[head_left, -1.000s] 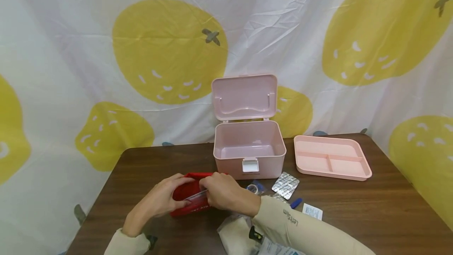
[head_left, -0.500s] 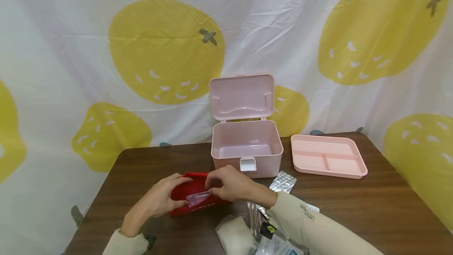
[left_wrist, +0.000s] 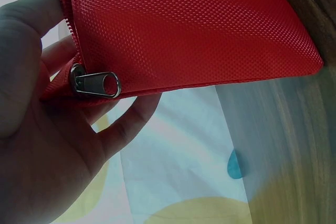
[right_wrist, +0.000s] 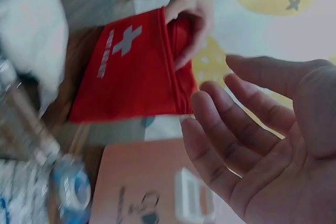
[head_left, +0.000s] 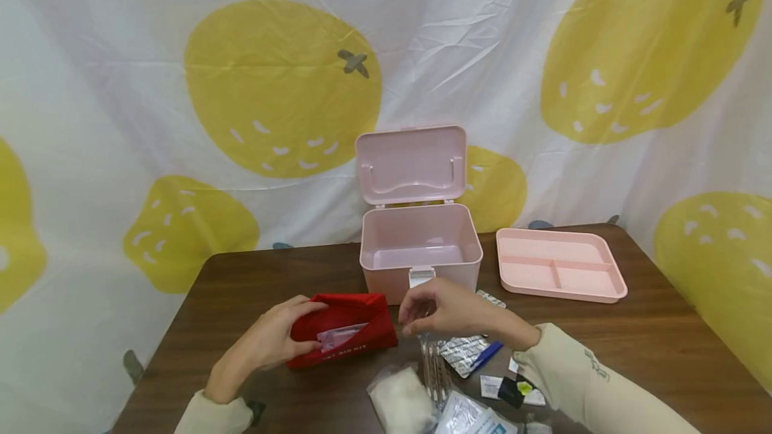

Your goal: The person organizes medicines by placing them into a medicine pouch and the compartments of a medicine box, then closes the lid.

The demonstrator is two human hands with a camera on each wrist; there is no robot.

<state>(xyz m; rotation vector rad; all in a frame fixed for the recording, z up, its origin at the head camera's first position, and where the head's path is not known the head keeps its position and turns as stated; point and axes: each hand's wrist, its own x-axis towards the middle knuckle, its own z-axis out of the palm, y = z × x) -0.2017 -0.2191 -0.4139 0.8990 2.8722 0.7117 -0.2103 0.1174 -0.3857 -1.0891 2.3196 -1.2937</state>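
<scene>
My left hand [head_left: 279,332] grips the left end of a red first aid pouch [head_left: 378,332], holding its mouth apart. A clear plastic packet [head_left: 339,336] shows inside. In the left wrist view, a metal zipper pull [left_wrist: 97,84] hangs at the pouch's corner beside the palm. My right hand [head_left: 454,310] hovers right of the pouch, in front of the pink box [head_left: 386,283]. Its fingers are loosely bent with nothing between them, as the right wrist view confirms. Below it lie a bundle of cotton swabs [head_left: 435,370] and foil blister packs [head_left: 464,353].
The pink box stands with its lid [head_left: 416,166] raised. To its right sits a pink divided tray [head_left: 561,293]. A bagged white pad [head_left: 401,400], flat packets [head_left: 476,420], a blue stick-like item [head_left: 487,355] and small white sachets [head_left: 491,387] lie on the brown table [head_left: 253,286].
My right hand has come out of the pouch and moved right, away from it, with nothing in it. The packet stays inside. My left hand keeps its hold on the pouch.
</scene>
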